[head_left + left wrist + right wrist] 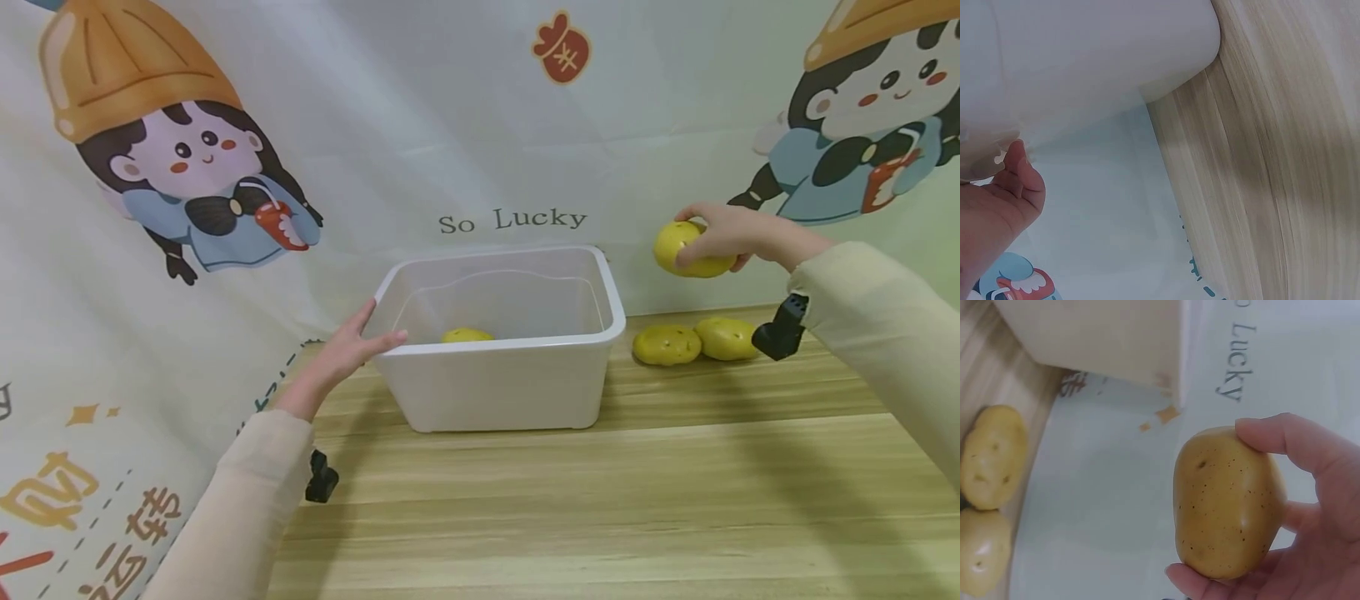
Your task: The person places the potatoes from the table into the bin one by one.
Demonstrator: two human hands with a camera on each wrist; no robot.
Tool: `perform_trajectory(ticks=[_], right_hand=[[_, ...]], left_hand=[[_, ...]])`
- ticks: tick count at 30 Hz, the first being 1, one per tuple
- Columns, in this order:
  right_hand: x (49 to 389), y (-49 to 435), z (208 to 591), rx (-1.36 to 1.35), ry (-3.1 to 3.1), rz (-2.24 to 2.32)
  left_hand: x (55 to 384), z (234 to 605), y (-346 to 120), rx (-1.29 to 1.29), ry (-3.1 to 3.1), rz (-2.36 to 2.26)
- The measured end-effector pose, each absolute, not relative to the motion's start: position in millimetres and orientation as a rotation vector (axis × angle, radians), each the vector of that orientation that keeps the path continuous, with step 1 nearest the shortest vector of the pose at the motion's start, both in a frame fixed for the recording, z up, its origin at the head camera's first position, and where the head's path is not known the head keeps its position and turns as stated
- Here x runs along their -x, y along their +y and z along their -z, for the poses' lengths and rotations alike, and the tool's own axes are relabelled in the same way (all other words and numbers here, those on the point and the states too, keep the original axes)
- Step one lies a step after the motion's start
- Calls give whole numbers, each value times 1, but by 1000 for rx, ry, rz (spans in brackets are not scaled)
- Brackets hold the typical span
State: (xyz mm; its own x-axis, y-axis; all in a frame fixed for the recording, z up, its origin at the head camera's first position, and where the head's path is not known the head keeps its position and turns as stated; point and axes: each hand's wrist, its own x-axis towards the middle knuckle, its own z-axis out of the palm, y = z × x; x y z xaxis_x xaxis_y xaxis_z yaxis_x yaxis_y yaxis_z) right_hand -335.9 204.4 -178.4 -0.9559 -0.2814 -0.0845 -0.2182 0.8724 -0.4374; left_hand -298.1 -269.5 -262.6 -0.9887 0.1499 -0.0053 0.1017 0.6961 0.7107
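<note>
Up in the air to the right of a white plastic bin, my right hand holds a yellow potato between thumb and fingers. My left hand grips the bin's near left corner, its thumb over the rim. Curled fingers show under that rim in the left wrist view. Inside the bin lies another potato, partly hidden by the front wall. Two more potatoes lie end to end on the table right of the bin, one nearer the bin and one farther right.
The bin stands on a wood-grain table, close to a printed cloth that hangs behind and along the left side. Black wrist devices sit under both sleeves, one at the left cuff and one at the right.
</note>
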Motion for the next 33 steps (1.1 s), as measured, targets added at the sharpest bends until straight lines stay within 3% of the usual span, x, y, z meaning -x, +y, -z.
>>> perform_trajectory(ticks=[17, 33], right_hand=[[339, 162, 136, 471, 2831, 603], [347, 116, 130, 467, 2733, 633]], left_hand=[[299, 264, -269, -218, 2867, -1180], [295, 264, -268, -230, 2863, -1210]])
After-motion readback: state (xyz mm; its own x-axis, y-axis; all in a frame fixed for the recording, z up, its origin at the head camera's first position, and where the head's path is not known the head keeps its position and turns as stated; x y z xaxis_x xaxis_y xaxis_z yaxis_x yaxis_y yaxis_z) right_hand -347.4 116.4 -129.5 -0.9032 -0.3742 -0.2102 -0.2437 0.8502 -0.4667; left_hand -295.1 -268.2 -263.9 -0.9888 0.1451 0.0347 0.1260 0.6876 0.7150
